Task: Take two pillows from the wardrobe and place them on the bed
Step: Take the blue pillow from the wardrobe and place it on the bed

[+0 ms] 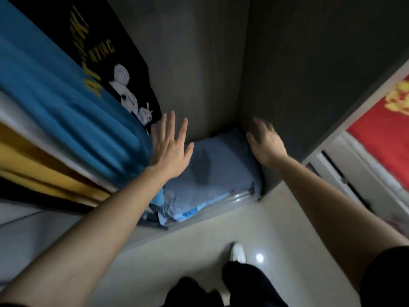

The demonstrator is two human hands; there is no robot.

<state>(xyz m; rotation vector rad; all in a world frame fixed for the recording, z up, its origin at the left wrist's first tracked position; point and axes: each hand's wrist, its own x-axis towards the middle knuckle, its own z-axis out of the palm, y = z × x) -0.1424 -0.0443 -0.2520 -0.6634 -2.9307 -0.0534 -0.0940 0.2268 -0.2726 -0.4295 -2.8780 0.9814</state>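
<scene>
Pillow (212, 165) lies low in wardrobe (199, 63) — left hand (171, 149), right hand (266, 145) spread, empty, above it.

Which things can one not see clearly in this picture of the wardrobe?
- Second pillow: the head view shows only one blue pillow; anything under it is hidden.
- Right hand: fingers smeared by motion blur.
- Pillow's left edge: covered by the left hand and hanging clothes.
- Bed: not identifiable; cut off at the right edge.
</scene>
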